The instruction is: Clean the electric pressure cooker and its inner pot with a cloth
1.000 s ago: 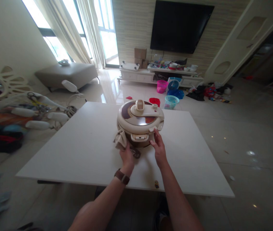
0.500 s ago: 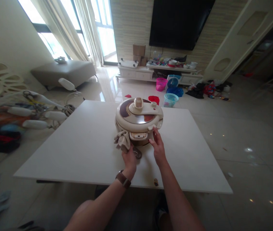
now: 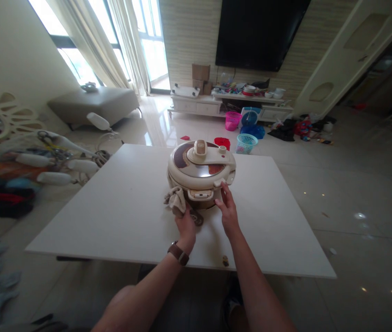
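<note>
A cream and brown electric pressure cooker [image 3: 201,173] with its lid on stands in the middle of a white table [image 3: 120,216]. My left hand [image 3: 185,223], with a brown watch on the wrist, is closed on a beige cloth [image 3: 174,200] pressed against the cooker's lower left front. My right hand [image 3: 228,210] rests against the cooker's right front, fingers stretched up to the lid's rim. A small dark plug or cord end [image 3: 198,217] lies on the table between my hands.
A small brown crumb-like bit [image 3: 225,263] lies near the table's front edge. A rack with white handles and scissors [image 3: 61,159] stands at the left. Behind are a TV stand, coloured baskets [image 3: 245,144] on the glossy floor, a grey sofa and curtained windows.
The view shifted slightly. My left hand with the cloth has moved a little along the cooker's lower front. My right hand stays on the cooker's right side.
</note>
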Demonstrator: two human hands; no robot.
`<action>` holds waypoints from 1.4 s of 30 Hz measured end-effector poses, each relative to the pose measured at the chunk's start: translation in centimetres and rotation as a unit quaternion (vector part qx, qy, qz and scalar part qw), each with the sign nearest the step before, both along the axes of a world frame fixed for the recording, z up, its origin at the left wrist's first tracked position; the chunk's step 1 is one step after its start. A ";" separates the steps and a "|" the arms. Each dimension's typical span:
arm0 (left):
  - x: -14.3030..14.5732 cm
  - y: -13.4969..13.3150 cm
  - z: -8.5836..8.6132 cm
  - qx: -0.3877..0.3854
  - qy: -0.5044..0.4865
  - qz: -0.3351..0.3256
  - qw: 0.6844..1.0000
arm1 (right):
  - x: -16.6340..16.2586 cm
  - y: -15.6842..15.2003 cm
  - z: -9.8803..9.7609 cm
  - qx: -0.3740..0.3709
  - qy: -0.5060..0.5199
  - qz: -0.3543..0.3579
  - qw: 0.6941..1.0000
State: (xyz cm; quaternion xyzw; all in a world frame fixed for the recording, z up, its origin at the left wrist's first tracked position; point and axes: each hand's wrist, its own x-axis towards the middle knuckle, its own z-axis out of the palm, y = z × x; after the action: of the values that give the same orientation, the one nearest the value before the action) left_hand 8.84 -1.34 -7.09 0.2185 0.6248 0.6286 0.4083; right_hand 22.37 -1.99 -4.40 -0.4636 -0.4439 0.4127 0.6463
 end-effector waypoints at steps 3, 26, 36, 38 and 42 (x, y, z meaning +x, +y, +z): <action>1.3 -2.4 0.3 0.017 0.007 -0.049 0.999 | -0.1 0.0 0.1 0.001 -0.005 -0.005 1.000; 3.2 -5.1 0.7 0.041 -0.047 -0.192 0.979 | 0.0 0.0 0.3 0.004 0.002 -0.010 1.000; 1.3 -3.1 -0.4 0.045 -0.028 -0.102 0.993 | 0.3 -0.1 0.0 -0.010 0.025 0.006 1.000; 0.2 -1.9 -0.9 0.022 -0.024 -0.072 0.997 | 0.4 -0.1 0.0 -0.010 0.030 0.011 0.999; -2.3 1.5 -1.6 -0.040 -0.045 -0.016 0.998 | 0.3 -0.1 0.0 -0.005 0.039 0.010 0.999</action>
State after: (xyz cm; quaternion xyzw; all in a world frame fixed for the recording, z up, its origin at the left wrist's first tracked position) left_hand 6.51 0.15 -8.73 0.1835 0.6268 0.6060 0.4542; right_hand 22.64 -2.07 -4.36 -0.4465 -0.4207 0.4389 0.6566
